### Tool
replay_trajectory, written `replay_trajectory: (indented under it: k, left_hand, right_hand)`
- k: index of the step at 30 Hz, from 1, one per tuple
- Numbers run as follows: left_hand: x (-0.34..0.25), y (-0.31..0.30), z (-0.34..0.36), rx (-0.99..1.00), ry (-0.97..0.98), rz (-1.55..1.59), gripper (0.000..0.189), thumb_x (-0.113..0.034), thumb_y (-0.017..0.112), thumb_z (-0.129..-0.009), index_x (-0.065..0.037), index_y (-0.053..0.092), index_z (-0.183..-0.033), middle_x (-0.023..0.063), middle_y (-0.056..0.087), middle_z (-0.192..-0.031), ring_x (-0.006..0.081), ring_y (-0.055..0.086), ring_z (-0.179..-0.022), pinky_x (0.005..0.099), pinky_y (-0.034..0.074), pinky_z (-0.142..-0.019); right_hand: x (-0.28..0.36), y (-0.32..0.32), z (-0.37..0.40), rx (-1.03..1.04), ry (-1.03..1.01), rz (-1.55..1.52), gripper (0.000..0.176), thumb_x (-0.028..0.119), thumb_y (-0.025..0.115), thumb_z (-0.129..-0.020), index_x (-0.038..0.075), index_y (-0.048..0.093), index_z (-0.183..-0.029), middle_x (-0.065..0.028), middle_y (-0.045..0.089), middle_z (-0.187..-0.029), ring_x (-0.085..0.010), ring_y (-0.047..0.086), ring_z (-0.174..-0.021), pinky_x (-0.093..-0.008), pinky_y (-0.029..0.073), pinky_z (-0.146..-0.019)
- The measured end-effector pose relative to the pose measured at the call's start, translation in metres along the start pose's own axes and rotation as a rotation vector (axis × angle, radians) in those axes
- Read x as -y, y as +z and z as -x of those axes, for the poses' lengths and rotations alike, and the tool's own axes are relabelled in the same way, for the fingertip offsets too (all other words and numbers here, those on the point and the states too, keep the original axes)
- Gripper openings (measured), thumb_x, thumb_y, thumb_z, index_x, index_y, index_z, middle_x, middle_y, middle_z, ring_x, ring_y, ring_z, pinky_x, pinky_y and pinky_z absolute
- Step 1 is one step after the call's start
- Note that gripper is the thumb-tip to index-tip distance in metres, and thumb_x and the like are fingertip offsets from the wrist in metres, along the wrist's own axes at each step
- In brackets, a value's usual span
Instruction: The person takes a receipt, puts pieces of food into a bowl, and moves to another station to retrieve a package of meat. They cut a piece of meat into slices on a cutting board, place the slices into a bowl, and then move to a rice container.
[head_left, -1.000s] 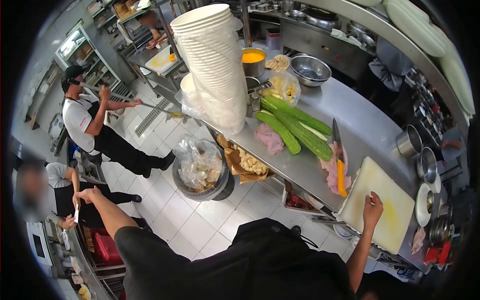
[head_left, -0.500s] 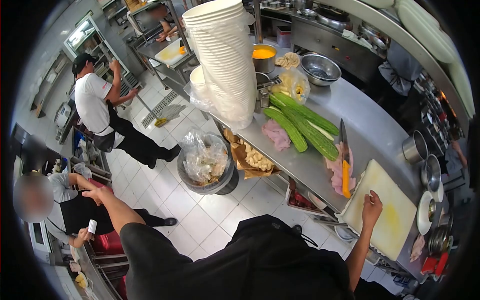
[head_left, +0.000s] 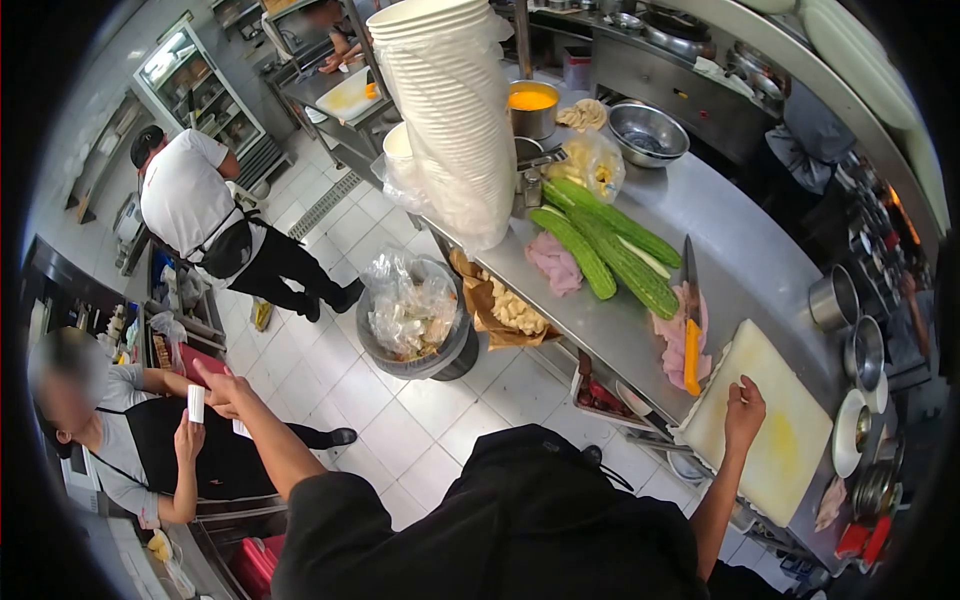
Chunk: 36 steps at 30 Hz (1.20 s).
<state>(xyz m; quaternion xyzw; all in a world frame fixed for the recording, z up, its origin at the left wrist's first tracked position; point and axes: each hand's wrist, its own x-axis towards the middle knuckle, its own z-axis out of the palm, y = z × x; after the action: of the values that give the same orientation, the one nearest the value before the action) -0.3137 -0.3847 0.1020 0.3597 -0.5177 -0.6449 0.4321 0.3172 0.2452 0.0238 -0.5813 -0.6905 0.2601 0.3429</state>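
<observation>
My left hand is stretched out to the left with its index finger extended, and nothing shows in it. Close to it, a co-worker's hand holds up a small white object whose kind I cannot make out. Over the near edge of a white cutting board hangs my right hand, fingers loosely bent and slightly apart, with nothing visible in them. Left of the board, a knife with an orange handle lies across pink cloth. Several long green gourds lie farther along the steel counter.
A tall stack of white tubs stands at the counter's far end. A lined trash bin is on the tiled floor. Another person stands at the left. Metal bowls and a pot of orange liquid sit on the counter.
My left arm has shifted right and lower. The nearby co-worker has moved closer and raised the white object. The other person has turned away and bent. My right hand's fingers have loosened slightly.
</observation>
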Motion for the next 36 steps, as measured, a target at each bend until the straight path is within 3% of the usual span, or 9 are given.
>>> replay_trajectory:
  k: [6,9,11,16,19,23,27,31,36]
  left_hand:
    - [-0.017,-0.039,0.030,0.283,-0.153,0.419,0.083,-0.042,0.083,-0.075,-0.003,0.040,-0.134,0.0120,0.035,-0.143,0.0346,0.040,-0.128,0.0453,0.056,-0.085]
    - [-0.005,-0.040,-0.001,0.178,-0.225,0.506,0.067,-0.038,0.077,-0.082,-0.003,0.042,-0.127,0.0127,0.050,-0.117,0.0293,0.054,-0.103,0.0453,0.058,-0.080]
    - [-0.001,-0.040,-0.018,0.065,-0.322,0.590,0.045,-0.032,0.068,-0.090,0.000,0.048,-0.114,0.0117,0.055,-0.099,0.0253,0.059,-0.077,0.0433,0.061,-0.072]
    - [0.030,-0.056,-0.076,0.061,-0.485,0.614,0.027,-0.022,0.053,-0.095,0.005,0.054,-0.102,0.0128,0.061,-0.083,0.0266,0.064,-0.076,0.0433,0.062,-0.074]
    - [0.027,-0.062,-0.069,0.078,-0.567,0.560,0.022,-0.014,0.049,-0.093,0.005,0.056,-0.101,0.0151,0.063,-0.089,0.0289,0.066,-0.081,0.0446,0.063,-0.072]
    - [0.038,-0.068,0.004,0.425,-0.223,0.517,0.023,-0.004,0.045,-0.087,0.004,0.057,-0.105,0.0122,0.063,-0.098,0.0273,0.066,-0.087,0.0397,0.061,-0.079]
    - [0.019,-0.074,0.118,0.772,-0.117,0.451,0.019,-0.004,0.053,-0.083,0.002,0.058,-0.101,0.0085,0.063,-0.099,0.0221,0.065,-0.088,0.0375,0.058,-0.076]
    - [-0.006,-0.076,0.233,1.187,-0.463,0.441,0.023,-0.003,0.054,-0.077,0.002,0.059,-0.099,0.0092,0.064,-0.099,0.0218,0.064,-0.085,0.0377,0.054,-0.082]
    - [-0.066,-0.090,0.354,1.832,-0.694,0.391,0.041,0.002,0.049,-0.074,0.011,0.058,-0.113,0.0183,0.066,-0.109,0.0262,0.067,-0.098,0.0367,0.054,-0.088]
  right_hand:
    - [0.024,0.007,-0.013,0.068,-0.004,-0.070,0.033,0.009,0.065,-0.089,-0.002,0.063,-0.119,-0.0041,0.064,-0.079,-0.0087,0.054,-0.065,-0.0242,0.044,-0.061]
    - [0.040,0.012,-0.022,0.130,0.007,-0.065,0.032,0.009,0.067,-0.088,-0.002,0.065,-0.118,-0.0105,0.069,-0.087,-0.0145,0.063,-0.076,-0.0278,0.050,-0.071]
    - [0.042,0.019,-0.028,0.169,-0.023,-0.145,0.032,0.009,0.067,-0.088,-0.002,0.065,-0.118,-0.0101,0.069,-0.088,-0.0137,0.062,-0.076,-0.0270,0.049,-0.071]
    - [0.044,0.031,-0.037,0.211,-0.048,-0.209,0.032,0.009,0.067,-0.088,-0.002,0.065,-0.118,-0.0093,0.068,-0.089,-0.0123,0.061,-0.075,-0.0258,0.049,-0.069]
    - [0.051,0.030,-0.034,0.227,-0.035,-0.216,0.032,0.008,0.066,-0.088,-0.002,0.065,-0.118,-0.0094,0.068,-0.089,-0.0119,0.061,-0.075,-0.0256,0.049,-0.069]
    - [0.054,0.026,-0.030,0.252,-0.047,-0.186,0.034,0.007,0.066,-0.087,-0.003,0.064,-0.120,-0.0090,0.068,-0.089,-0.0117,0.061,-0.074,-0.0253,0.049,-0.069]
    - [0.059,0.028,-0.019,0.299,-0.074,-0.250,0.035,0.006,0.066,-0.088,-0.003,0.062,-0.122,-0.0090,0.068,-0.092,-0.0118,0.062,-0.077,-0.0253,0.050,-0.070]
    - [0.111,0.034,0.002,0.537,-0.115,-0.418,0.036,0.007,0.065,-0.089,-0.003,0.061,-0.124,-0.0104,0.068,-0.102,-0.0125,0.064,-0.086,-0.0256,0.051,-0.076]
    - [0.206,0.039,0.026,0.809,-0.262,-0.499,0.042,0.012,0.067,-0.090,-0.001,0.058,-0.128,-0.0107,0.066,-0.114,-0.0144,0.064,-0.095,-0.0273,0.051,-0.084]
